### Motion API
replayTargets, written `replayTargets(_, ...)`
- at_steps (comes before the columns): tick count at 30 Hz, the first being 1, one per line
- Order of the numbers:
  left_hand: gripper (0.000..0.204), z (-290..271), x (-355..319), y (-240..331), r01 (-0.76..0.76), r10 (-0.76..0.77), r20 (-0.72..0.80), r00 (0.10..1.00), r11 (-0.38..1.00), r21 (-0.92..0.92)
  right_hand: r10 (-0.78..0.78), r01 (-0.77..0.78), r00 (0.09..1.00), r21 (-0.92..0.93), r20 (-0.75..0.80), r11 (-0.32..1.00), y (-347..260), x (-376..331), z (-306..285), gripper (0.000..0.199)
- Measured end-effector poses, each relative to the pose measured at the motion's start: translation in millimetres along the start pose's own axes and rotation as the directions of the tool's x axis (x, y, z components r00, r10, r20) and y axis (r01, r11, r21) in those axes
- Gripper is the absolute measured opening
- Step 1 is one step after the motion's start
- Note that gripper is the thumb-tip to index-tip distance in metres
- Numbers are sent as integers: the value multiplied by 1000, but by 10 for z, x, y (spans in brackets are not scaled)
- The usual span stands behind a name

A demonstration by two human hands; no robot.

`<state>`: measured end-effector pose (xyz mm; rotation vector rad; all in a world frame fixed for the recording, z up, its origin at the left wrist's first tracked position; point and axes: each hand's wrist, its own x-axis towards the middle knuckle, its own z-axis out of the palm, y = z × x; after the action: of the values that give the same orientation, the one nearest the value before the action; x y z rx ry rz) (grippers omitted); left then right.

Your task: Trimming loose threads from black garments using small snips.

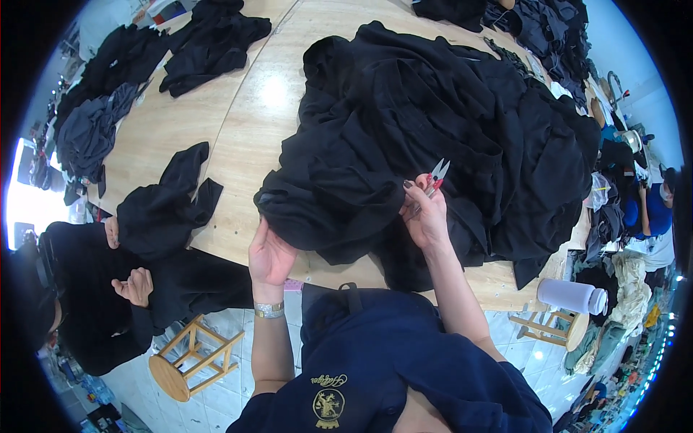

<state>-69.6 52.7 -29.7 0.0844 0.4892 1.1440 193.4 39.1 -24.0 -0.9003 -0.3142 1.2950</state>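
A black garment [336,195] lies bunched in front of me at the near side of a large heap of black cloth [447,115]. My left hand [273,254] grips its near left edge, the fingertips hidden beneath the fabric. In my right hand [426,216] is a pair of small thread snips [437,177] with red on the handles, blades pointing up and away from me. The thumb and a finger of that hand also meet the garment's right edge; whether they pinch it I cannot tell.
The heap covers much of the wooden table [267,94]. A co-worker in black [94,289] handles a black garment [162,202] on the left. A pale lilac bottle [567,296] lies at the near right edge. Wooden stools [172,377] stand on the floor.
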Motion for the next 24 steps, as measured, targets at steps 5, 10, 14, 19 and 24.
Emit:
replayTargets(5,27,-124,47,40,70,233,-79,969,47,996,10,-9,1000,-84,12,996,-11,-39,117,25)
replayTargets(10,41,569,-95,-237,-12,452,275,849,-504,864,-40,68,995,-328,94,942,-95,-12,180,27)
replayTargets(14,60,888,-26,-392,-618,108,680,726,-334,712,89,17,972,-445,216,895,-228,-37,332,25)
replayTargets(19,48,835,161,-596,-624,108,665,739,-264,736,250,-176,939,-295,236,939,-256,-17,278,18)
replayTargets(24,37,638,218,-749,-525,307,520,797,-70,848,189,-166,976,-199,106,966,-326,-131,325,14)
